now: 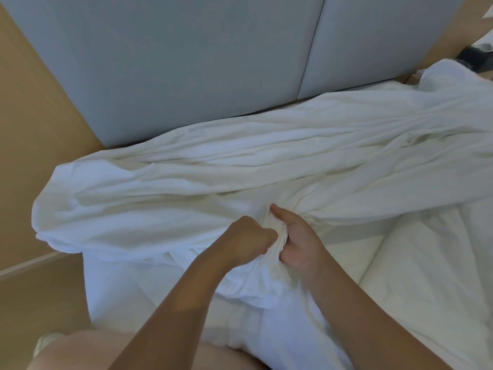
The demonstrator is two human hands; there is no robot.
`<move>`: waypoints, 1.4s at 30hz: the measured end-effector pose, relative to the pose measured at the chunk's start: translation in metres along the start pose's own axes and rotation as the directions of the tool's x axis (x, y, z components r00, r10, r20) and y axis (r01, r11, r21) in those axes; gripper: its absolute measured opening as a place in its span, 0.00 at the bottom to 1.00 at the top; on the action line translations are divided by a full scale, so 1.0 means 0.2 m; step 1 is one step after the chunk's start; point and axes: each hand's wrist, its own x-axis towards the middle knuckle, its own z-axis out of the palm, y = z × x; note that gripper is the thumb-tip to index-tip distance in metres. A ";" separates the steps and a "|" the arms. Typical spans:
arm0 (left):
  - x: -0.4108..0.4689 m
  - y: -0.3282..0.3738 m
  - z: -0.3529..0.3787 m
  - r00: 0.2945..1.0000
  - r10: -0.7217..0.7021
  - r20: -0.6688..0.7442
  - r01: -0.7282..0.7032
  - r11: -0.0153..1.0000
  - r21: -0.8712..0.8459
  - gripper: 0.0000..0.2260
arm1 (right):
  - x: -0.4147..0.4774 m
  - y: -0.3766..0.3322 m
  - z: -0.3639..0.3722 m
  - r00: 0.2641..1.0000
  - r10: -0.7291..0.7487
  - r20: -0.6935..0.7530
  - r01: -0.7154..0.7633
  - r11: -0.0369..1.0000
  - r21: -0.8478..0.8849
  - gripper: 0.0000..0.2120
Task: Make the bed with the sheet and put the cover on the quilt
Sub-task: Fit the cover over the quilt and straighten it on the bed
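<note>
— Where does the cover lie?

— The white cover is bunched into a long, creased roll across the bed. It runs from the left edge to the far right corner, just in front of the grey padded headboard.

— And the hands?

— Both meet in the middle, at the roll's near side. The left hand is a fist clenched on a gather of the cloth. The right hand grips the same gather, fingers curled into it and thumb raised along the fabric.

— How do the edges run?

— The roll's left end overhangs the bed's left side and droops in front of the tan wooden panel. Its far edge lies just beside the headboard's foot. On the right, the sheet lies flat near the roll.

— Any room to move?

— A wooden surface shows on the near left beside the bed, with a pale shoe at its near end. The flat sheet on the right is uncovered. A dark object sits at the far right corner.
</note>
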 end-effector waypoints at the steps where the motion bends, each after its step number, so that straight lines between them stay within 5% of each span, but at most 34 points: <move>1: 0.00 0.01 -0.02 0.998 -0.031 -0.050 0.029 0.999 -0.036 0.15 | 0.01 -0.01 0.01 1.000 -0.008 0.012 0.008 0.999 0.040 0.14; 4: 0.02 0.01 -0.08 0.905 0.088 -0.416 -0.120 0.991 -0.051 0.17 | 0.02 -0.03 0.02 0.990 -0.052 0.134 0.036 0.992 0.122 0.21; 6: 0.01 0.03 -0.08 0.834 0.208 -0.510 -0.195 0.978 0.079 0.16 | -0.02 -0.06 0.01 0.971 -0.060 0.232 0.033 0.993 0.117 0.26; 10: 0.07 0.08 -0.01 0.966 0.068 -0.249 -0.015 0.977 0.212 0.36 | -0.09 -0.06 -0.07 0.956 0.017 0.293 -0.020 1.000 0.007 0.39; 13: 0.11 0.07 0.03 0.989 -0.135 0.059 0.132 0.990 0.054 0.22 | -0.09 -0.03 -0.15 0.955 0.088 0.283 -0.062 0.993 -0.097 0.33; 16: 0.17 0.04 0.06 0.999 -0.034 -0.037 0.039 0.985 0.171 0.13 | -0.09 -0.03 -0.16 0.978 0.081 0.190 -0.042 0.978 -0.203 0.30; 18: 0.13 0.07 0.06 0.966 0.233 -0.113 -0.145 0.848 0.509 0.10 | -0.09 -0.04 -0.12 0.990 0.062 0.130 -0.034 0.978 -0.207 0.27; 20: 0.04 0.10 0.05 0.855 0.517 -0.039 -0.312 0.573 0.758 0.09 | -0.10 -0.07 -0.09 0.992 0.032 0.125 -0.010 0.985 -0.171 0.23; 22: -0.04 0.10 0.07 0.606 0.793 0.062 -0.457 0.284 0.843 0.03 | -0.12 -0.11 -0.05 0.989 0.050 0.141 -0.032 0.991 -0.132 0.21; 24: -0.13 0.08 0.11 0.543 0.831 0.116 -0.535 0.236 0.811 0.07 | -0.12 -0.13 -0.05 0.986 0.001 0.165 0.005 0.999 -0.040 0.14; 26: -0.15 0.04 0.11 0.684 0.729 0.034 -0.615 0.551 0.563 0.12 | -0.13 -0.12 -0.02 0.964 -0.031 0.264 0.017 0.998 0.054 0.09; 27: -0.14 0.02 0.09 0.806 0.591 -0.002 -0.562 0.767 0.311 0.13 | -0.13 -0.10 -0.01 0.948 -0.054 0.314 0.020 0.994 0.110 0.13; 28: -0.11 -0.01 0.07 0.871 0.486 -0.071 -0.485 0.874 0.039 0.13 | -0.12 -0.09 0.00 0.938 -0.079 0.338 0.034 0.990 0.138 0.19; 30: -0.04 -0.06 0.00 0.837 0.397 -0.376 -0.470 0.874 -0.123 0.10 | -0.13 -0.07 0.04 0.878 -0.229 0.421 0.168 0.970 0.177 0.20; 31: -0.01 -0.08 -0.04 0.781 0.381 -0.495 -0.459 0.887 -0.042 0.07 | -0.14 -0.10 0.00 0.829 -0.353 0.434 0.291 0.935 0.203 0.20; 33: 0.02 -0.09 -0.06 0.770 0.329 -0.547 -0.299 0.943 0.146 0.21 | -0.14 -0.10 -0.05 0.785 -0.367 0.499 0.234 0.921 0.311 0.24; 35: 0.04 -0.07 -0.05 0.819 0.312 -0.482 -0.154 0.928 0.339 0.31 | -0.14 -0.06 -0.02 0.793 -0.289 0.536 0.183 0.952 0.244 0.27; 39: 0.06 0.00 0.00 0.968 0.231 -0.097 -0.166 0.882 0.440 0.27 | -0.14 -0.04 -0.06 0.945 -0.048 0.325 0.022 0.996 0.083 0.47; 42: 0.07 -0.02 0.02 0.981 0.193 0.019 -0.191 0.945 0.267 0.23 | -0.08 -0.03 -0.09 0.966 -0.031 0.256 0.037 0.999 -0.022 0.27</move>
